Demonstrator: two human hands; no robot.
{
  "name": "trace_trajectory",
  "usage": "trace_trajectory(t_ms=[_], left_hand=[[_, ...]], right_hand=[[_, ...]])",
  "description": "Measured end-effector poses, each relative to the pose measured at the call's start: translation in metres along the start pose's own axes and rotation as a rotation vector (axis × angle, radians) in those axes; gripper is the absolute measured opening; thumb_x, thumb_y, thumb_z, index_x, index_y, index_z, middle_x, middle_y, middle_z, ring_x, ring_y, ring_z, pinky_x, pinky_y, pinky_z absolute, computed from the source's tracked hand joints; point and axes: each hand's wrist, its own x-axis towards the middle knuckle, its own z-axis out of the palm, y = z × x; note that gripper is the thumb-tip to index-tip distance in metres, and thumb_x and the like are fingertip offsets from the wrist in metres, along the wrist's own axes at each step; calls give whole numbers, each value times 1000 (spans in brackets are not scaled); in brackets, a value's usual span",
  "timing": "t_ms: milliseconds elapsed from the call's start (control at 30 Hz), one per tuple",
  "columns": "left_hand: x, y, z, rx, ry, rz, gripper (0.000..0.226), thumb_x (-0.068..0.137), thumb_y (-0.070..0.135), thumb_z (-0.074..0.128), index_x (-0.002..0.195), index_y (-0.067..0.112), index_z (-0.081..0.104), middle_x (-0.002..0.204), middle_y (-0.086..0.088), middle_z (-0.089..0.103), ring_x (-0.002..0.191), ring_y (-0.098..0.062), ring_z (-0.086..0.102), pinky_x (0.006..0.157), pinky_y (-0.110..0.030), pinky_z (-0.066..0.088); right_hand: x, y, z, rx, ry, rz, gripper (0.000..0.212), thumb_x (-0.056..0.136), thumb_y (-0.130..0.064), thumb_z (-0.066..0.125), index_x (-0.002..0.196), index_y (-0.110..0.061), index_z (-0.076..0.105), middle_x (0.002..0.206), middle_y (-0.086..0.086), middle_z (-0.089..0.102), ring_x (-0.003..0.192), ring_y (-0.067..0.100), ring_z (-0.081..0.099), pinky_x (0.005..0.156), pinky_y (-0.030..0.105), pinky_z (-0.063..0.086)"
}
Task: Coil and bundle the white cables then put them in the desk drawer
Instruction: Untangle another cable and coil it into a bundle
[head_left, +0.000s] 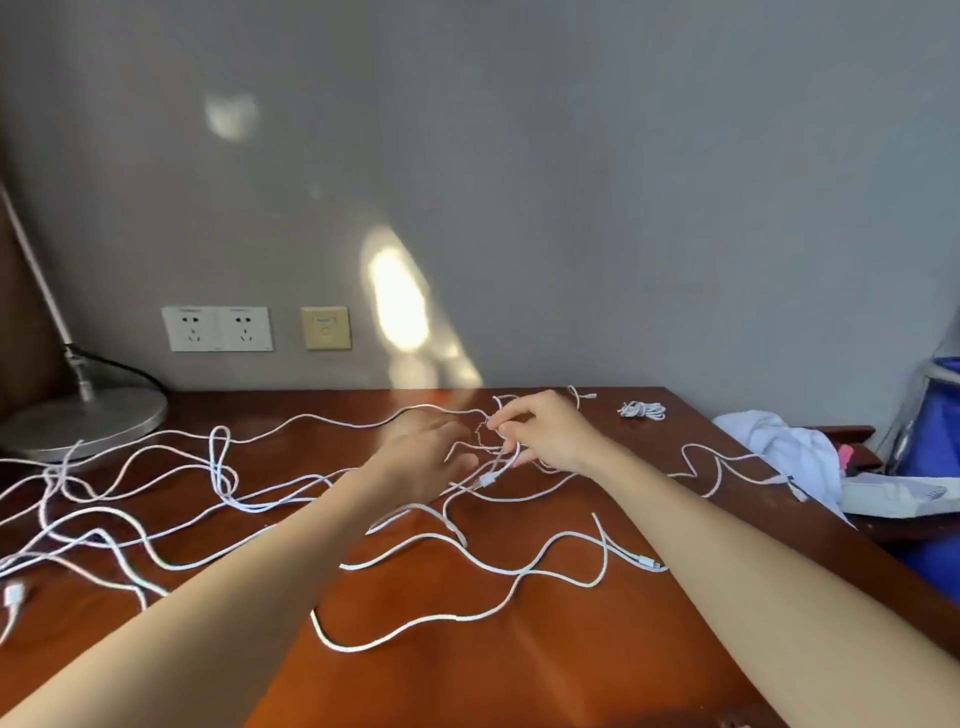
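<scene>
Several long white cables (470, 553) lie loose and tangled across the brown wooden desk (545, 649). My right hand (545, 434) is over the far middle of the desk and pinches a white cable (498, 467) whose plug hangs just below the fingers. My left hand (423, 457) is beside it, blurred, with fingers spread and relaxed over the same tangle; it holds nothing I can make out. One small coiled white cable bundle (643, 410) rests at the far right corner. No drawer is visible.
A lamp with a round metal base (88, 421) stands at the far left. Wall sockets (217, 328) sit above the desk's back edge. White cloth (789, 449) and a blue container (935, 415) lie off the desk's right edge.
</scene>
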Motion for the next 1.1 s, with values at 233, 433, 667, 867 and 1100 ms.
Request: trace_trajectory(t_ms=[233,433,667,867,1100], left_hand=[[-30,-30,-1,37,-5,-58,40,99,56,55,125,26,64,117,5,70,107,-18,64,83,-31,42],[-41,-45,4,144,46,-93,20,107,33,44,121,28,58,111,1,74,107,-26,64,88,-38,36],[-37,-75,16,27,223,-218,20,108,21,35,94,24,50,79,10,60,93,-23,62,94,-43,33],[-17,-106,29,-78,294,-298,21,106,21,41,89,20,54,95,2,62,100,-26,57,92,-41,33],[-12,-105,38,-241,505,-103,21,107,23,48,89,30,56,72,16,56,68,-6,49,78,-38,36]], right_hand=[[26,-19,55,119,-48,-50,15,101,-5,62,107,-1,75,82,9,69,78,17,70,75,37,65],[41,-22,85,153,-49,-108,15,100,-6,62,97,-3,76,90,20,72,82,26,74,78,44,65],[44,-12,111,21,79,-278,21,99,-8,57,94,-6,76,93,7,73,91,18,64,88,27,51],[60,19,134,-279,216,-350,26,97,-42,54,89,-28,75,106,-12,67,112,13,50,109,30,30],[53,25,145,-152,335,-376,15,100,-37,63,103,-30,77,88,-14,74,79,10,67,70,36,55]])
